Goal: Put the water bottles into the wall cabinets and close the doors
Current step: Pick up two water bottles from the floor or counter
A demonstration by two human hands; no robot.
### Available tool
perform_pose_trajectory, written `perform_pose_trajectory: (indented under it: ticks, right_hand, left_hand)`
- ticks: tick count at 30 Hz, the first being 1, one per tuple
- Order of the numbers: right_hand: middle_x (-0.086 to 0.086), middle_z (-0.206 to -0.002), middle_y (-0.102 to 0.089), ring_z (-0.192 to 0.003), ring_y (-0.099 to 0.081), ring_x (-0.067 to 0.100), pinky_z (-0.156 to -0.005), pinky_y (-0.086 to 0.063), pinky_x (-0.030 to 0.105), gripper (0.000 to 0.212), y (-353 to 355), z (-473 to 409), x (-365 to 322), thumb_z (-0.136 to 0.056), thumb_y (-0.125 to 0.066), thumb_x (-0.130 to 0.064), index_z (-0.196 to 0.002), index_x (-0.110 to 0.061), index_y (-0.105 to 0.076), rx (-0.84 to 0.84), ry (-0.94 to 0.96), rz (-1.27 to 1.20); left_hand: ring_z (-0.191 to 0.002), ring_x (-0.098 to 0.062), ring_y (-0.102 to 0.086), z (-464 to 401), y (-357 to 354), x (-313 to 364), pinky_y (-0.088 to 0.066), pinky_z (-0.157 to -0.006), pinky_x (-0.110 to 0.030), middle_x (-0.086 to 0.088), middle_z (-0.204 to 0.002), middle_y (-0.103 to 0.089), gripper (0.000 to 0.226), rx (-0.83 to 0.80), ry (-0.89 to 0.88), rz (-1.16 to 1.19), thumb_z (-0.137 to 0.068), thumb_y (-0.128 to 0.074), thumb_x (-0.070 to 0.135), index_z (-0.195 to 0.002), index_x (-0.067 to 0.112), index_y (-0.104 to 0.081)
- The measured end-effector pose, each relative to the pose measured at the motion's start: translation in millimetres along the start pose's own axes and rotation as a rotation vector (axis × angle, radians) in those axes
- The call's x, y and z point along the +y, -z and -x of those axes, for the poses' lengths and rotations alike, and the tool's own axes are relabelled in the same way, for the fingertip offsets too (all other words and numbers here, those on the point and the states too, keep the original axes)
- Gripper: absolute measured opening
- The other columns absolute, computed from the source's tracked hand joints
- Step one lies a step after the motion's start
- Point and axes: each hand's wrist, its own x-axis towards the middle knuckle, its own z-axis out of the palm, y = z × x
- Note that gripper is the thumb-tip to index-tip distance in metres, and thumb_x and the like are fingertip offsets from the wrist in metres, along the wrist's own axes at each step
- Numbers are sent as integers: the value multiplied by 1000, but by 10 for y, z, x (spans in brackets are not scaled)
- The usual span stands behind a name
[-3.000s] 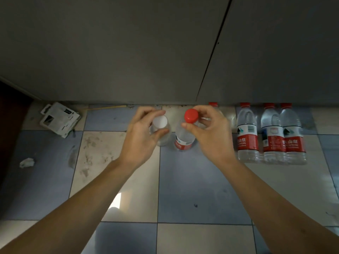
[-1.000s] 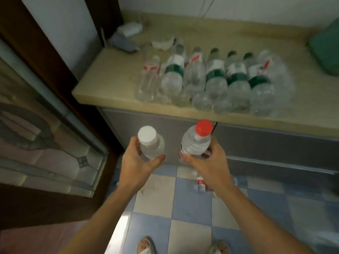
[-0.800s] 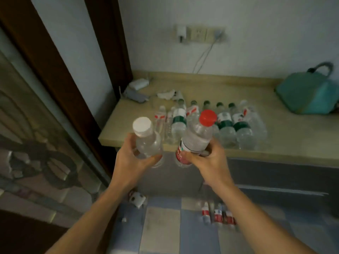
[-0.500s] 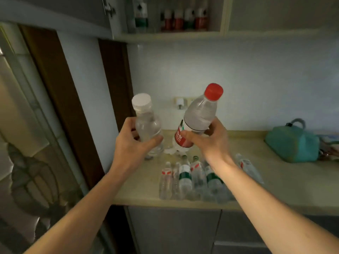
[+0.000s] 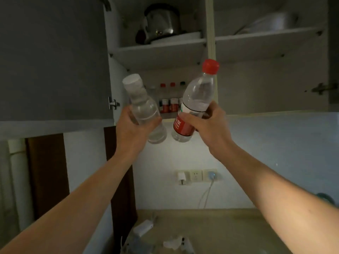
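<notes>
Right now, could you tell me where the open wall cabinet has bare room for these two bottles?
The lower right compartment, right of the cream divider, shows bare. The lower left shelf is crowded at the back by a row of bottles, leaving only its front edge. Above, a kettle fills the left shelf and a pan sits on the right one.

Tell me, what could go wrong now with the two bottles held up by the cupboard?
Three things might go wrong. The red-capped bottle in the right hand is tilted close to the cabinet divider, so it could bump it. Bottles already on the lower shelf could get knocked over when new ones go in. The left hand grips the white-capped bottle low on its body, so it might slip.
</notes>
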Motion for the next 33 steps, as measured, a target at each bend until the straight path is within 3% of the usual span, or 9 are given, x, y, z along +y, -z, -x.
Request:
perform_pose_trajectory:
  ticks: [5, 8, 13, 17, 20, 25, 30, 33]
  right_hand:
    - [-7, -111, -71, -103, -69, 16, -87, -60, 46, 55, 56, -952, 302, -72, -89, -30, -119, -24, -62, -23, 56, -5]
    - [-8, -110, -72, -100, -70, 12, -83, -60, 39, 56, 38, -1485, 544, -73, -89, -30, -122, -24, -63, -58, 54, 1]
    - [-14, -100, -72, -89, -68, 1, -72, -55, 24, 45, -137, -2194, 986, -74, -88, -30, -112, -27, -65, -136, 15, 43]
    - [-13, -97, -69, -87, -67, 5, -74, -57, 29, 39, -283, -2616, 1256, -78, -85, -30, -111, -28, -64, -201, -31, 82]
    - [-4, -106, -71, -93, -68, 15, -79, -58, 37, 45, -391, -2843, 1363, -80, -83, -29, -120, -21, -65, -266, -109, 99]
    - [1, -103, -72, -86, -70, 15, -55, -53, 29, 52, -576, -3080, 1467, -78, -84, -36, -121, -21, -61, -379, -230, 185]
    - [-1, -97, -72, -77, -69, 10, -42, -51, 20, 47, -627, -3215, 1560, -76, -84, -40, -114, -22, -63, -404, -206, 238]
    - [2, -103, -72, -83, -70, 14, -46, -52, 22, 51, -657, -3270, 1614, -77, -84, -40, -118, -19, -63, -402, -196, 258]
  left_hand:
    - [-99, -2, -66, -845, -385, -332, -56, -85, -29, 16, -108, -67, 63, 45, -1, -20, -65, -91, 41, -119, 32, -59]
    - [-93, -1, -67, -1288, -643, -578, -58, -81, -29, 19, -101, -68, 51, 30, 33, -21, -66, -92, 36, -105, 42, -60]
    - [-96, -6, -65, -1840, -1021, -964, -55, -79, -28, 13, -105, -67, 58, 56, 69, -59, -67, -92, 33, -115, 29, -60]
    - [-95, -4, -63, -2150, -1172, -1205, -54, -87, -33, 16, -104, -65, 56, 5, 118, -91, -69, -90, 38, -114, 32, -58]
    - [-102, -15, -66, -2319, -1198, -1349, -56, -91, -41, 9, -113, -68, 61, -17, 196, -116, -69, -87, 47, -121, 31, -60]
    - [-96, -15, -70, -2489, -1204, -1513, -60, -86, -41, 7, -109, -71, 91, -133, 274, -139, -43, -84, 66, -123, 28, -64]
    - [-91, -10, -71, -2661, -1266, -1698, -59, -81, -36, 10, -101, -73, 47, -166, 260, -139, -68, -86, 49, -107, 33, -66]
    - [-90, -9, -69, -2737, -1308, -1797, -57, -78, -31, 11, -99, -71, 30, -160, 230, -154, -76, -83, 46, -96, 34, -64]
